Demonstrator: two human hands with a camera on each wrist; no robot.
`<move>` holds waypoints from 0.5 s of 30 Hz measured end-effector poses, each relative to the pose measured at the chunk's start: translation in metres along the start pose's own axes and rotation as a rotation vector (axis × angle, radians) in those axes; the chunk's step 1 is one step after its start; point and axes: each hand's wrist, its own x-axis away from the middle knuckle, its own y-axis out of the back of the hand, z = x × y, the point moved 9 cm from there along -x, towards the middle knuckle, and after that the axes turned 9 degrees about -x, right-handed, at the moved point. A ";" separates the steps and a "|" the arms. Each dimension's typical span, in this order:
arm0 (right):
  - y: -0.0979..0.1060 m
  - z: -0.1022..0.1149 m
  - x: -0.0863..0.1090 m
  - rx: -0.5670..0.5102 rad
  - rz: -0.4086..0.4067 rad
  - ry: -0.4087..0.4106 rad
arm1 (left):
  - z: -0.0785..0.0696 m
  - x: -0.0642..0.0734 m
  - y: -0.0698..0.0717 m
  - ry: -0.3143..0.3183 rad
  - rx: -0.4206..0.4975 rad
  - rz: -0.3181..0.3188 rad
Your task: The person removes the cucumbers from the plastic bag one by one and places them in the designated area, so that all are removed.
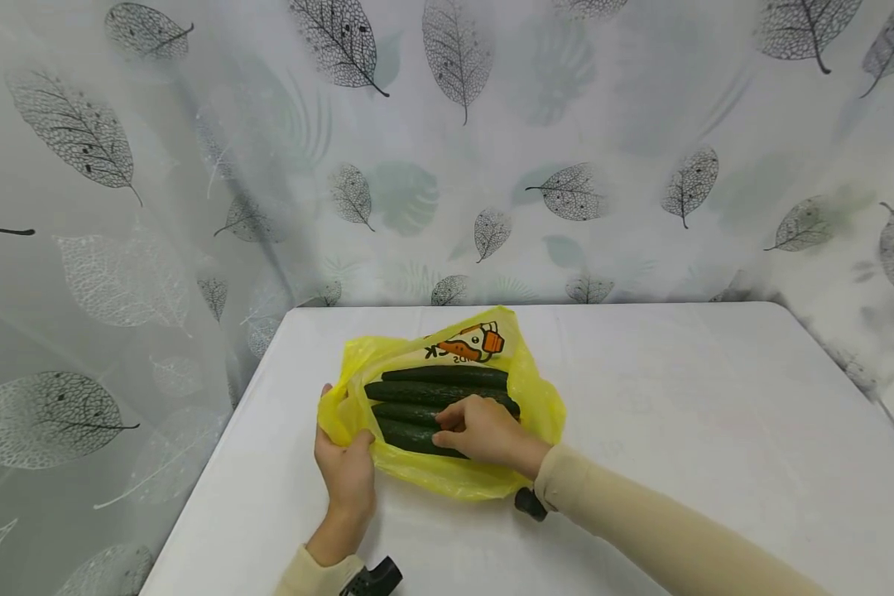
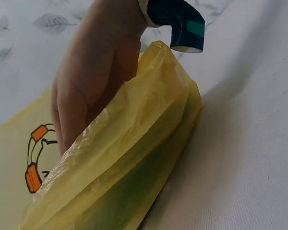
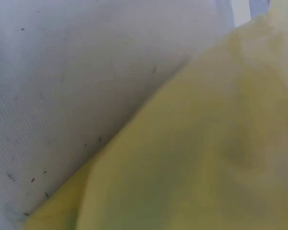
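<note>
Widely open bag (image 1: 540, 406), left grip (image 1: 348, 476) pinching edge (image 2: 110, 114); right grip (image 1: 487, 429) curled, cucumber (image 1: 408, 436) hold unclear

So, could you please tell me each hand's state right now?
Left hand: closed, holding the yellow plastic bag.
Right hand: at the cucumbers; whether it grips one cannot be told.

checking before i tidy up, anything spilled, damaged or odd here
Yes, mildly: the right wrist view shows small dark specks on the white table beside the yellow bag, odd on a pale surface; whether dirt or marks, I cannot tell. The cucumbers lie inside the bag, none visibly spilled.
</note>
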 end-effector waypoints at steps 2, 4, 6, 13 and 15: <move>-0.002 0.000 0.000 0.017 -0.002 0.007 | -0.002 0.001 -0.001 -0.012 0.019 0.008; -0.005 0.002 0.000 0.042 -0.005 0.023 | -0.004 0.002 -0.002 -0.021 0.049 0.016; -0.007 0.003 0.000 0.087 -0.011 0.041 | -0.006 0.003 -0.002 -0.029 0.074 0.023; -0.012 0.006 0.000 0.251 -0.066 0.082 | -0.009 0.006 -0.003 -0.026 0.089 0.036; -0.012 0.008 0.000 0.288 -0.079 0.096 | -0.010 0.006 -0.003 -0.020 0.088 0.037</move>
